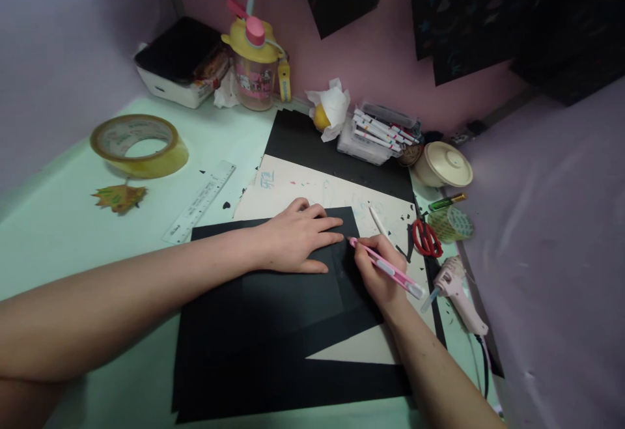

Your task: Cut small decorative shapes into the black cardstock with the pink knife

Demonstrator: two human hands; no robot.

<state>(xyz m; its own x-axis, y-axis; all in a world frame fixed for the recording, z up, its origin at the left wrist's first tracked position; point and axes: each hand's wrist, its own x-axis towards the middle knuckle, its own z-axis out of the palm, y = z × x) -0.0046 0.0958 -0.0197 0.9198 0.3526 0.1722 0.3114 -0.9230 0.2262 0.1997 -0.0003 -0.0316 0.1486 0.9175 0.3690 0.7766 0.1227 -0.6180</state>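
At the upper left of the frame a glossy roll of tape [139, 144] lies on the pale green table [58, 234], with a dry leaf [120, 197] and a clear plastic ruler [200, 201] just right of it. At centre the left hand [295, 237] lies flat, fingers together, pressing down a matte black paper sheet [273, 312] that rests on cream card [312, 188]. Just right of it, the right hand [378, 273] is clamped on a slim pink craft knife [385, 267], its long axis running from lower right up to a tip at the sheet's right edge, beside the left fingertips. Further right lie red scissors [426, 237] and a pink glue gun [456, 289].
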